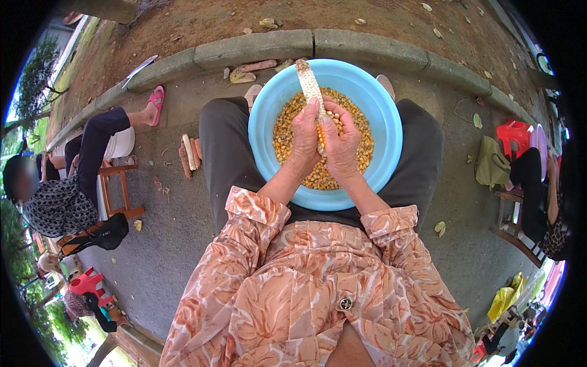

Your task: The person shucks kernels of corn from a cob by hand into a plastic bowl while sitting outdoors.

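Note:
A partly shelled corn cob is held between my two hands above a light blue plastic basin. Its far part is bare and white; orange kernels remain on the near part, between my palms. My left hand grips the cob from the left, thumb along it. From the right, my right hand holds it too, thumb pressed on the cob beside the kernels and fingers curled round. Loose yellow and brown corn kernels cover the basin's bottom. The basin rests between my thighs.
Several bare cobs lie on the pavement at left; another cob lies by the concrete kerb ahead. One person sits at left beside a white bucket. Another sits at right near a green bag and red stool.

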Demonstrator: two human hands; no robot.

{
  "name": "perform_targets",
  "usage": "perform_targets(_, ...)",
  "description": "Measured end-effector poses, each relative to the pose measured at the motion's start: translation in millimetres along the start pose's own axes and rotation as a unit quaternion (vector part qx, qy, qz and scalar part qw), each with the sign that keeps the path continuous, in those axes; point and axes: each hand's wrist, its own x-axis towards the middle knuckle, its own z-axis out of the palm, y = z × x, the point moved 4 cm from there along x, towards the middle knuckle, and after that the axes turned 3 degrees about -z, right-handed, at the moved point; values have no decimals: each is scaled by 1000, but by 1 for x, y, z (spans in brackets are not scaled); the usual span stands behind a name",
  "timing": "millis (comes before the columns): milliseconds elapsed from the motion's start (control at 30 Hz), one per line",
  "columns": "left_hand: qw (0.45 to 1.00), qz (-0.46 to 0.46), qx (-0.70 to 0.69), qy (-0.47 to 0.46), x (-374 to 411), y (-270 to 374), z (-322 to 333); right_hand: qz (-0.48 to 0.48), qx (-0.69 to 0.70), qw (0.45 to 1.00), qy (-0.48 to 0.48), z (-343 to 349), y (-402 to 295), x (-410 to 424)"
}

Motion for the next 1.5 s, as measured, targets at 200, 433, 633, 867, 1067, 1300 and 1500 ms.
perform_targets(200, 1000, 23, 2, 3, 4, -5, -5, 155, 221, 962, 45, -4, 16, 4)
perform_targets(433, 998, 13, -21, 49, 6, -7, -13, 156, 230, 960, 19, 2, 7, -4)
perform_targets(633, 999, 13, 36, 20, 4, -4, -9, 53, 44, 997, -22, -3, 6, 3)
perform_targets(867, 996, 19, -53, 71, 0, -8, -6, 239, 308, 909, 148, -8, 36, -3)
perform_targets(1067, 994, 60, 9, 92, -6, 1, 2, 258, 319, 893, 183, -6, 37, -6)
perform_targets(1300, 987, 105, 88, 88, -1, -6, -4, 317, 404, 844, 156, -6, 35, -1)
perform_targets(1500, 973, 152, 157, 70, -8, -2, 2, 341, 436, 826, 112, -1, 22, 0)
